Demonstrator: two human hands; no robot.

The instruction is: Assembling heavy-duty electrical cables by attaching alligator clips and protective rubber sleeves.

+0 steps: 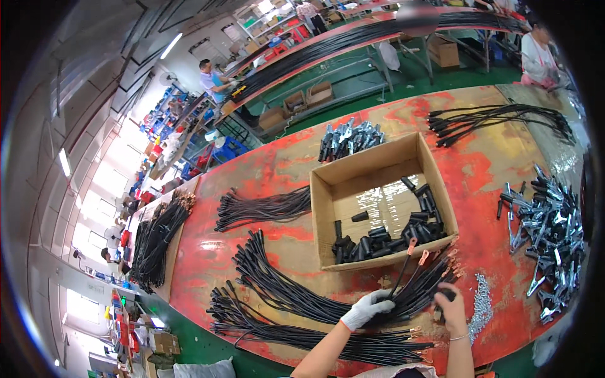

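My left hand (370, 309), in a white glove, is closed around a black cable (401, 271) whose copper lug points up and away. It rests over a bundle of black cables (296, 296) with copper lugs at the right end. My right hand (452, 309), bare, is just right of the lug ends, its fingers curled around a small black piece that looks like a sleeve, mostly hidden. Beyond both hands stands an open cardboard box (320, 220) with loose black sleeves (364, 247) in it. A pile of small silvery screws (481, 305) lies right of my right hand.
Metal clamps (554, 246) are heaped at the right, with more clamps (353, 137) behind the box. Other cable bundles (265, 208) lie on the worn red table (208, 252) and at its far left. A person (214, 82) works at a long bench (296, 53) beyond.
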